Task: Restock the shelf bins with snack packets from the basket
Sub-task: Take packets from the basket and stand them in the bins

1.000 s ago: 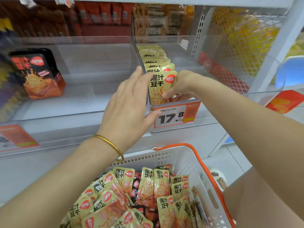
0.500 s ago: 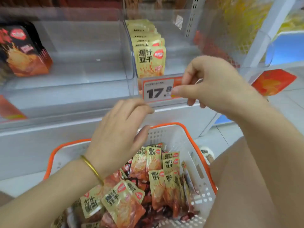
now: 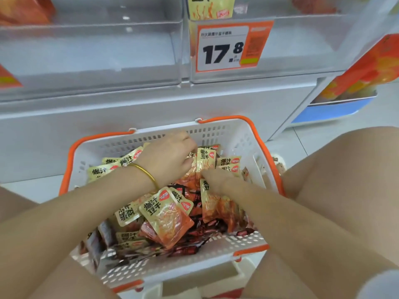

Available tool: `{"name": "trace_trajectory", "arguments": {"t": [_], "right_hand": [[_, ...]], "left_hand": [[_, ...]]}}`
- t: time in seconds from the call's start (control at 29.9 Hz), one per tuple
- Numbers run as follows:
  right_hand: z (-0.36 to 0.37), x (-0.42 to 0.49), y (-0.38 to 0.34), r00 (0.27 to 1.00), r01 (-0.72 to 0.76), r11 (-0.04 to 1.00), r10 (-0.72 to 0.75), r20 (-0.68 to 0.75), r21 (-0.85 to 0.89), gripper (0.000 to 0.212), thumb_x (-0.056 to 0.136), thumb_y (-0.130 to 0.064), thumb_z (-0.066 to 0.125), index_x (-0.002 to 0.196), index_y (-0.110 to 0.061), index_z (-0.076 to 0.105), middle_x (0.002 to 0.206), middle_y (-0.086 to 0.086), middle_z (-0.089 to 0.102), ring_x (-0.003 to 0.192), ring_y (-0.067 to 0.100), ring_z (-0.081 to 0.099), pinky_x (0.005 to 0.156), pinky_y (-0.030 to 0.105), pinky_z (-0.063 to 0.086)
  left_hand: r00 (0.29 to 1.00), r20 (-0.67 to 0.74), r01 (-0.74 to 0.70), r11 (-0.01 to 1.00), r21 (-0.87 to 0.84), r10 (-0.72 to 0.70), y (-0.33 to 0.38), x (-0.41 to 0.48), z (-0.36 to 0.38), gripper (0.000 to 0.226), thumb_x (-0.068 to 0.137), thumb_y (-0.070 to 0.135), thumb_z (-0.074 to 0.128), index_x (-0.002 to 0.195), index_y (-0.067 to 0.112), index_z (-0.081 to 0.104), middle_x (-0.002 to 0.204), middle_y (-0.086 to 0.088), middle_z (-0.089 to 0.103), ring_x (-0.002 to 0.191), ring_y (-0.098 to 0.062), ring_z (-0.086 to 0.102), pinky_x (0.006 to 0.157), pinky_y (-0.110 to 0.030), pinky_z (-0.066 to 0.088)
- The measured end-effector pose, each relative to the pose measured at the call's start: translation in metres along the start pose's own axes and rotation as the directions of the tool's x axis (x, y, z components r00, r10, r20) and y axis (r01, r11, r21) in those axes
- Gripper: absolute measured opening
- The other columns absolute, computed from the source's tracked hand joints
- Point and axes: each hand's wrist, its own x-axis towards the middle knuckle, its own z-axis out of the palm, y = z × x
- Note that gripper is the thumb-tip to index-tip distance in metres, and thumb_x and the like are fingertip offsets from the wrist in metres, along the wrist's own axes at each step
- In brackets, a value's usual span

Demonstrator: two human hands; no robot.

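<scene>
White slotted plastic basket [image 3: 241, 134] with orange rim, heaped with loose snack packets [image 3: 166, 214]; clear shelf bins [image 3: 90, 50] at 12 o'clock; left hand [image 3: 170, 160] and right hand [image 3: 213, 180] are curled onto upright packets at centre, where slippery neighbours may be dragged out and spilled.

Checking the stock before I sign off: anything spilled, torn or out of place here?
Nothing stands out. The snack packets lie jumbled but inside the basket; none looks torn or spilled.
</scene>
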Motion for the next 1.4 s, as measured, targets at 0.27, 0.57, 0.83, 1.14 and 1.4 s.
{"name": "trace_trajectory", "arguments": {"t": [0.27, 0.57, 0.83, 1.14, 1.4], "right_hand": [[-0.075, -0.022, 0.009, 0.988, 0.157, 0.988, -0.157, 0.001, -0.013, 0.026, 0.083, -0.029, 0.071, 0.080, -0.011, 0.053, 0.077, 0.000, 0.054, 0.079, 0.022, 0.050, 0.063, 0.030, 0.039], [-0.150, -0.135, 0.005, 0.890, 0.318, 0.828, -0.092, -0.447, 0.462, 0.022, 0.079, -0.022, 0.075, 0.088, -0.005, 0.066, 0.074, 0.006, 0.064, 0.065, 0.015, 0.059, 0.065, 0.031, 0.052], [-0.185, -0.194, 0.014, 0.840, 0.532, 0.253, -0.037, -0.542, 0.808, 0.031, 0.071, -0.013, 0.067, 0.102, -0.012, 0.065, 0.090, 0.003, 0.074, 0.075, 0.016, 0.069, 0.062, 0.028, 0.059], [-0.303, -0.187, 0.029, 0.648, 0.538, 0.456, 0.314, -0.694, 0.709, 0.018, 0.078, -0.003, 0.072, 0.081, -0.018, 0.063, 0.073, -0.006, 0.067, 0.062, 0.005, 0.063, 0.056, 0.024, 0.049], [-0.310, -0.132, 0.014, 0.696, 0.097, 0.779, 0.391, -0.602, 0.619, 0.052, 0.081, -0.013, 0.073, 0.127, -0.002, 0.052, 0.131, 0.016, 0.054, 0.121, 0.030, 0.052, 0.089, 0.032, 0.044]], "left_hand": [[0.988, 0.138, 0.087, 0.991, -0.101, -0.073, -0.006, 0.003, 0.002, 0.035, 0.092, 0.031, 0.055, 0.126, 0.021, 0.050, 0.127, 0.003, 0.051, 0.116, -0.014, 0.048, 0.097, -0.027, 0.038], [0.993, 0.058, 0.120, 0.851, -0.511, -0.106, 0.006, 0.007, -0.033, 0.010, 0.082, 0.022, 0.070, 0.087, 0.015, 0.063, 0.085, -0.002, 0.066, 0.082, -0.022, 0.061, 0.077, -0.037, 0.051], [0.946, -0.272, -0.109, 0.618, -0.779, -0.176, 0.038, 0.016, -0.116, 0.015, 0.084, 0.008, 0.066, 0.080, 0.022, 0.062, 0.077, 0.007, 0.067, 0.061, 0.006, 0.058, 0.057, -0.014, 0.047], [0.769, -0.632, 0.015, 0.992, -0.129, -0.094, 0.020, 0.054, -0.164, 0.072, 0.069, 0.055, 0.058, 0.125, 0.010, 0.049, 0.131, -0.011, 0.045, 0.126, -0.026, 0.038, 0.098, -0.023, 0.022], [0.795, -0.601, 0.068, 0.996, -0.049, -0.084, 0.018, 0.055, -0.147, 0.078, 0.074, 0.035, 0.076, 0.137, 0.011, 0.036, 0.157, -0.007, 0.014, 0.142, -0.024, 0.018, 0.112, -0.038, 0.021]]}}
